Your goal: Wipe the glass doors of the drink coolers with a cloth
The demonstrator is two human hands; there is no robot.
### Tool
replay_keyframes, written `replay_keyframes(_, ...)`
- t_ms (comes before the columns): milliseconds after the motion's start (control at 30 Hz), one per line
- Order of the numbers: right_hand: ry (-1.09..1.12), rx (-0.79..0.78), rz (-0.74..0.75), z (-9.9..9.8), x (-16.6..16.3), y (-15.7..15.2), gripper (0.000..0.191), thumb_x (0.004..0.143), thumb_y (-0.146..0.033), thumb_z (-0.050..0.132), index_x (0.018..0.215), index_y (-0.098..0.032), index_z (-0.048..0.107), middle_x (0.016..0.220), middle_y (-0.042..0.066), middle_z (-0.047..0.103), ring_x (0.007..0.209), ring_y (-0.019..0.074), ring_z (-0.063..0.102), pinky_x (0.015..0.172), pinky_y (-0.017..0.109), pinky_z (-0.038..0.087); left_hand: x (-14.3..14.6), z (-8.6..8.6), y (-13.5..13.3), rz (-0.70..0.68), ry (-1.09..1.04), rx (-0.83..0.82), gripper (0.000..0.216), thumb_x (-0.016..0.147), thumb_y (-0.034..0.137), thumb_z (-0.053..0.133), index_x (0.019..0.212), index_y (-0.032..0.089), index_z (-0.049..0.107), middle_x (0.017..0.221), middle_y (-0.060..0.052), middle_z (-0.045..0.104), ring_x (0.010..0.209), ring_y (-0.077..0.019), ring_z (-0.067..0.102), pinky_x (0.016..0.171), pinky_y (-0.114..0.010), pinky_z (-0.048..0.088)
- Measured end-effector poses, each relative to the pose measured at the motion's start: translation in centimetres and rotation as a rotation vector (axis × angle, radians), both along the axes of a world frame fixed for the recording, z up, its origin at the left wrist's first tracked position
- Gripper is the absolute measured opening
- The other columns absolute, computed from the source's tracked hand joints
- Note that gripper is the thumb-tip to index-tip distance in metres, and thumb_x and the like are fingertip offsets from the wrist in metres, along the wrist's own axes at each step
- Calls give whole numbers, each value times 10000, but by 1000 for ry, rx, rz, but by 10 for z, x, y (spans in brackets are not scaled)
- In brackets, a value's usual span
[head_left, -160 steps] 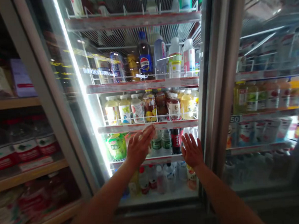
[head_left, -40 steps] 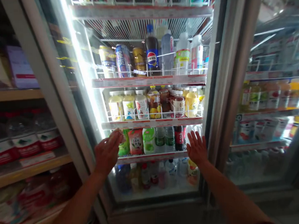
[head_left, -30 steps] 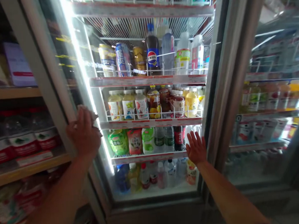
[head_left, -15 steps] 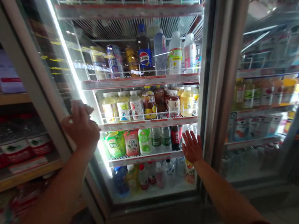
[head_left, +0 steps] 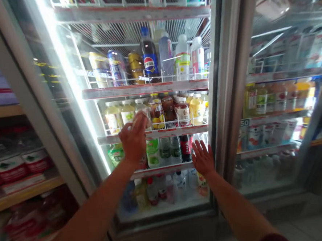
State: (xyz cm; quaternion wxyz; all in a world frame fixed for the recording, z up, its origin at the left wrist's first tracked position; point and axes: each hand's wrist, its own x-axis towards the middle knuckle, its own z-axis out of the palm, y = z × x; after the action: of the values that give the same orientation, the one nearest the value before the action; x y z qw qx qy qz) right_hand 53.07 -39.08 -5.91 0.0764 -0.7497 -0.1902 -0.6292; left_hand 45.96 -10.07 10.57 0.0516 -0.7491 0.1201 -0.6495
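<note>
I face the glass door [head_left: 75,104] of a lit drinks fridge. My left hand [head_left: 134,141] presses a pale wad of cloth [head_left: 140,119] against the glass, level with the shelf of juice bottles [head_left: 128,113]; its fingers are closed over the cloth. My right hand [head_left: 203,158] lies flat on the glass near the door's right frame [head_left: 225,94], fingers spread and holding nothing. Behind the glass stand rows of bottles and cans, among them a Pepsi bottle [head_left: 149,57] on the upper shelf.
A second glass-door fridge [head_left: 280,102] with drinks stands to the right. Wooden shelves [head_left: 20,194] on the left carry packs of bottled water [head_left: 16,164]. Pale floor [head_left: 315,227] shows at the lower right.
My left hand with the cloth has slid from the door's left edge rightward to the middle of the glass. My right hand stays flat in the same spot.
</note>
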Motion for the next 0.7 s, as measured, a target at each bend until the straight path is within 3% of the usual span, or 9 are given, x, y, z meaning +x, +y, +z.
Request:
replay_keyframes(100, 7, -5, -2, 1, 0, 1, 706, 1008, -263, 428, 1627, -252, 87, 1501, 87, 548, 1421, 233, 466, 1240, 450, 167, -1, -49, -23, -83, 101, 324, 698, 926, 103, 469, 1559, 365, 334, 1455, 39, 572, 1225, -208, 569, 999, -406, 421)
replay_keyframes(167, -4, -1, 7, 2, -1, 1, 707, 1006, -262, 432, 1626, -249, 92, 1483, 83, 568, 1424, 230, 461, 1241, 448, 171, 0, -57, -35, -135, 137, 462, 690, 933, 103, 488, 1555, 362, 342, 1461, 63, 562, 1205, -180, 571, 966, -370, 432)
replay_keyframes(233, -7, 4, 13, 2, -1, 1, 714, 1000, -252, 439, 1625, -250, 93, 1481, 82, 570, 1434, 228, 448, 1239, 448, 179, 3, -40, -48, -123, 137, 429, 658, 948, 133, 500, 1555, 340, 353, 1490, 53, 529, 1224, -205, 546, 955, -387, 427)
replay_keyframes(333, -11, 12, 14, 2, -1, 1, 724, 994, -242, 449, 1624, -257, 92, 1506, 84, 543, 1440, 231, 443, 1235, 452, 194, 11, 0, -75, -71, 105, 262, 615, 964, 168, 488, 1550, 319, 374, 1524, 26, 492, 1250, -271, 500, 963, -441, 401)
replay_keyframes(400, -18, 13, 21, 2, -1, 1, 730, 991, -241, 458, 1624, -252, 93, 1500, 85, 548, 1443, 229, 440, 1236, 450, 195, 18, 13, -96, -68, 103, 219, 588, 968, 186, 495, 1534, 313, 405, 1537, 17, 481, 1255, -289, 480, 961, -461, 393)
replay_keyframes(567, -28, 10, 19, 3, -2, 2, 720, 994, -241, 457, 1624, -237, 109, 1474, 81, 577, 1460, 213, 411, 1244, 442, 179, 34, 16, -139, -207, 172, 627, 441, 1005, 234, 468, 1431, 326, 533, 1538, 56, 485, 1266, -222, 474, 920, -387, 418)
replay_keyframes(633, -24, 12, 12, 3, -1, 2, 717, 995, -245, 455, 1625, -240, 110, 1486, 83, 565, 1457, 215, 416, 1239, 438, 190, 38, 37, -145, -220, 179, 650, 443, 1014, 205, 439, 1428, 333, 533, 1540, 72, 479, 1257, -219, 482, 906, -381, 423)
replay_keyframes(700, -15, 13, 7, 3, -1, 1, 719, 993, -246, 456, 1625, -244, 112, 1489, 85, 560, 1450, 220, 428, 1234, 438, 200, 40, 69, -140, -200, 152, 494, 483, 1008, 165, 425, 1449, 343, 510, 1543, 72, 475, 1251, -241, 475, 905, -408, 424)
